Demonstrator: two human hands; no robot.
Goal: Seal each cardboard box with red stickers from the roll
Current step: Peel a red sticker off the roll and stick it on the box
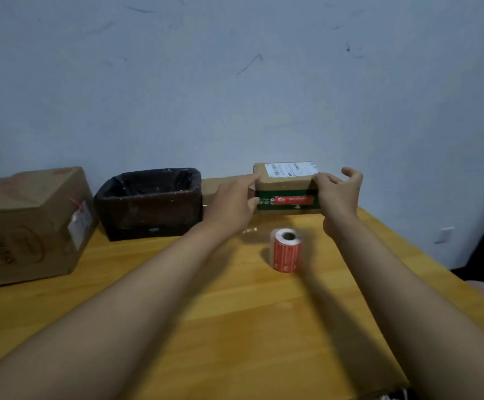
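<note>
A small cardboard box point(285, 183) with a white shipping label on top and a green band on its front is held near the wall at the table's back. A red sticker point(293, 200) lies across the green band. My left hand point(232, 202) grips the box's left end, thumb on the front and fingers on top. My right hand point(337, 194) holds the right end with thumb and forefinger, the other fingers curled loosely in the air. The roll of red stickers point(285, 251) stands upright on the wooden table point(235, 313), just in front of the box.
A bin lined with a black bag point(148, 203) stands at the back, left of the small box. A large cardboard box point(30, 223) sits at the far left. Another low cardboard piece point(217, 186) lies behind my left hand. The table's right edge runs diagonally.
</note>
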